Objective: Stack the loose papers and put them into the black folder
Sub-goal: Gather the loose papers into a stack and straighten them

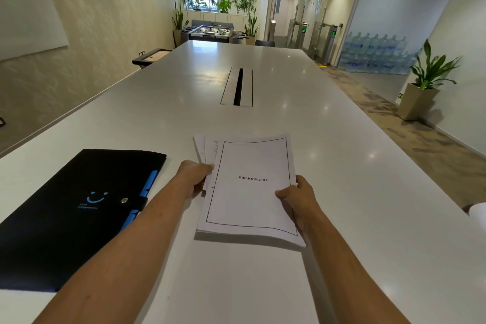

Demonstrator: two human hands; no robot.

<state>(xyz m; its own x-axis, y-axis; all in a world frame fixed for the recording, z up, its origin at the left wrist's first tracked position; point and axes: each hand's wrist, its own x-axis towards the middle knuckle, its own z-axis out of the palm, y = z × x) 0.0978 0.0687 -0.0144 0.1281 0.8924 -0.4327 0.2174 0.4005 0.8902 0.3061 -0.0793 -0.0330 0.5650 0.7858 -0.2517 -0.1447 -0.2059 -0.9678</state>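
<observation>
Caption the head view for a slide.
Both hands, left and right, grip the papers beside the shut black folder on the table.

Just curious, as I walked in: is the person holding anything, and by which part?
Yes: the stack of papers, gripped at its side edges, left hand on the left edge, right hand on the right.

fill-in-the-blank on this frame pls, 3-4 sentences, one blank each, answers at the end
1. The top sheet of the paper stack is printed with the word ____.
2. The black folder lies on the table, on the ____ side of the papers.
3. The left hand and right hand both hold the ____.
4. The folder's snap strap is ____.

Answers: BIBLIOGRAPHY; left; papers; fastened
</observation>
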